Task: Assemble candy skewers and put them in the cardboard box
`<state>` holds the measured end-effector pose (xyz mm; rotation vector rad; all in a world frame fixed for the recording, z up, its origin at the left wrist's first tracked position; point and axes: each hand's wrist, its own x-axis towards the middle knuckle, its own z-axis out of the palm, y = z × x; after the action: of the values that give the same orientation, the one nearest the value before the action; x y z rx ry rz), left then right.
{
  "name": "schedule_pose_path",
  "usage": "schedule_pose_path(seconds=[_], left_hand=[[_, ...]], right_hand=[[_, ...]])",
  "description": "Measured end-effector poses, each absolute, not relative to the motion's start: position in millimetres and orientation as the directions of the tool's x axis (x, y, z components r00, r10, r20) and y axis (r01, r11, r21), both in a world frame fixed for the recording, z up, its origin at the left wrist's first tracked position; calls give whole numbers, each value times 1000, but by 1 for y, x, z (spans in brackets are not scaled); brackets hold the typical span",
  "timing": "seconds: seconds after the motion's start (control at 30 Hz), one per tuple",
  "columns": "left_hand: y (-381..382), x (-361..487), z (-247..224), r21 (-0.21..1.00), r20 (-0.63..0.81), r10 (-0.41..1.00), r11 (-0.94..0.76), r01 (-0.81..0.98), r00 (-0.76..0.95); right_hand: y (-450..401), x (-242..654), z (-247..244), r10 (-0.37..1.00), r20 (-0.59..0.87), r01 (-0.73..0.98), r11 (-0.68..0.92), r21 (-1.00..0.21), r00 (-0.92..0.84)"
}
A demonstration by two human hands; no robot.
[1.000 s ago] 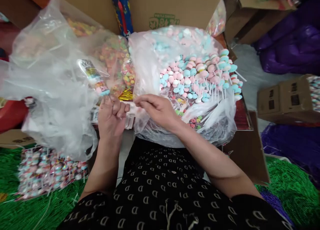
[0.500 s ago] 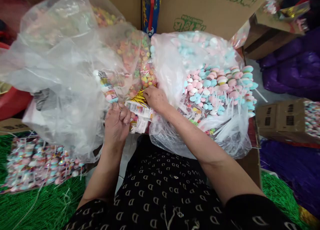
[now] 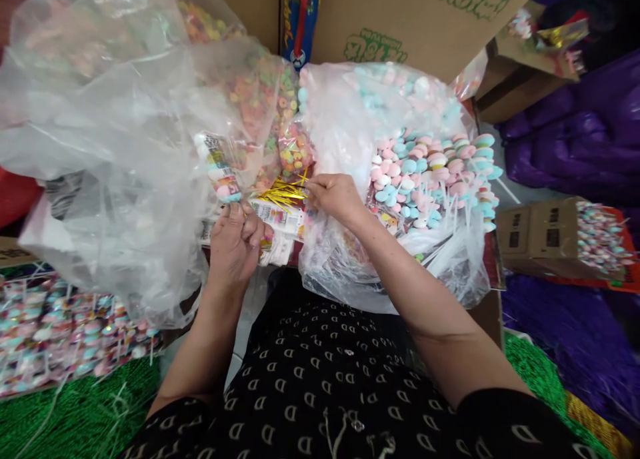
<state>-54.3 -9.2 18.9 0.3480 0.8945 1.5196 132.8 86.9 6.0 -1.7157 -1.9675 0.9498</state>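
My left hand (image 3: 234, 239) is closed around the lower end of a wrapped marshmallow lollipop (image 3: 220, 172). The lollipop points up and away from me in a clear printed bag, its white, yellow, pink and blue pieces showing. My right hand (image 3: 337, 196) pinches a gold twist tie (image 3: 303, 177) at the fingertips, just right of a loose pile of gold twist ties (image 3: 280, 194). Beneath that pile lie printed plastic bags (image 3: 277, 218). The lollipop's stick is hidden in my left fist.
To the right, a big clear bag holds pink and blue marshmallow lollipops (image 3: 430, 169). Ring-shaped gummy candies (image 3: 250, 106) fill plastic bags at the back left. Cardboard boxes (image 3: 400, 19) stand behind. Finished-looking wrapped lollipops (image 3: 75, 332) lie at lower left on green tinsel (image 3: 75, 412).
My right hand has drawn back to the right from the gold pile, with a twist tie at its fingertips. My left hand stays on the wrapped lollipop. The view has shifted slightly.
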Motion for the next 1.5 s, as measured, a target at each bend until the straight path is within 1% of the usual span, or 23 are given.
schedule_pose_path(seconds=[0.07,0.17,0.27,0.33,0.4,0.47,0.57,0.67,0.77,0.87,0.93,1.13,1.27,1.4,1.5], left_hand=[[-10,-52,19,694,-311,935,99,-713,-173],[-10,-48,17,717,-303,942,123,-686,-147],[-8,-38,15,762,-274,957,154,-629,-98],[-6,-29,14,783,-294,953,197,-590,-72],[-3,-19,14,794,-331,942,250,-553,-49],[-2,-11,14,801,-356,934,291,-523,-24],[-3,-6,14,812,-356,935,311,-494,4],[-4,-6,12,822,-337,941,305,-481,21],[-6,-7,10,839,-303,953,281,-466,30],[-6,-8,6,858,-291,957,268,-437,15],[-6,-9,4,864,-304,953,275,-423,-2],[-2,-9,8,814,-391,919,320,-485,-49],[1,-7,11,802,-405,910,308,-512,-86],[1,-6,10,797,-402,911,297,-526,-94],[0,-7,10,795,-396,913,288,-534,-95]], right_hand=[[84,133,7,966,-203,643,-54,-764,-161],[75,136,16,970,-207,519,-110,-848,-131],[58,139,27,973,-150,355,-80,-932,-177],[43,140,30,968,-90,278,-23,-960,-233],[31,140,30,962,-32,277,46,-960,-270],[24,140,28,963,5,329,97,-939,-269],[22,142,25,969,23,388,121,-914,-247],[23,143,24,971,29,380,121,-917,-238],[24,144,26,969,-26,347,63,-936,-246],[25,142,29,956,-145,276,-72,-958,-254],[25,141,30,948,-192,238,-131,-962,-253],[26,138,33,954,-162,143,-128,-981,-253],[25,135,30,954,-116,96,-93,-991,-275],[25,131,25,976,-77,112,-54,-992,-205],[24,128,26,979,-125,75,-115,-991,-158]])
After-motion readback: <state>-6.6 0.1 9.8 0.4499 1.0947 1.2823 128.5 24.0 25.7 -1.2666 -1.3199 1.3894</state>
